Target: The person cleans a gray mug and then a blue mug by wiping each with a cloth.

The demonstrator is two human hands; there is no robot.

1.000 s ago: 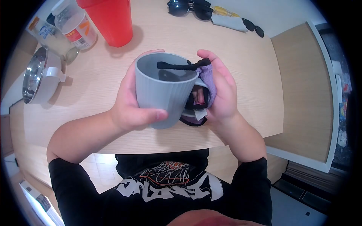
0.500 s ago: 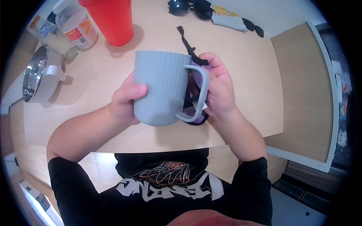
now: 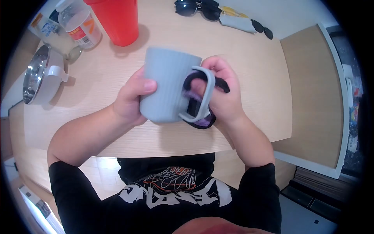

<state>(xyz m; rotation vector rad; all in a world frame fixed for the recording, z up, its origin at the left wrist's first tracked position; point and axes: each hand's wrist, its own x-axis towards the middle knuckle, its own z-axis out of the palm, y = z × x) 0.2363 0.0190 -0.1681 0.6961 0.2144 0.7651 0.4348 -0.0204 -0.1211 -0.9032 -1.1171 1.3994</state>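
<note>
Two hands busy: left hand (image 3: pixel 130 95) clamped on grey ribbed mug (image 3: pixel 163 87), lifted off tabletop (image 3: pixel 257 85), right hand's (image 3: pixel 229 95) fingers gathered on black-trimmed purple cloth (image 3: pixel 206 121) by mug handle (image 3: pixel 210 87), neither item set down

mug and cloth in two hands

left hand (image 3: pixel 133 95) grips the grey mug (image 3: pixel 165 85); right hand (image 3: pixel 225 91) holds purple cloth (image 3: pixel 203 120) by its handle

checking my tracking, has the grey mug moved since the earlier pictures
Yes, the grey mug has shifted slightly away from the table's near edge in view.
</note>
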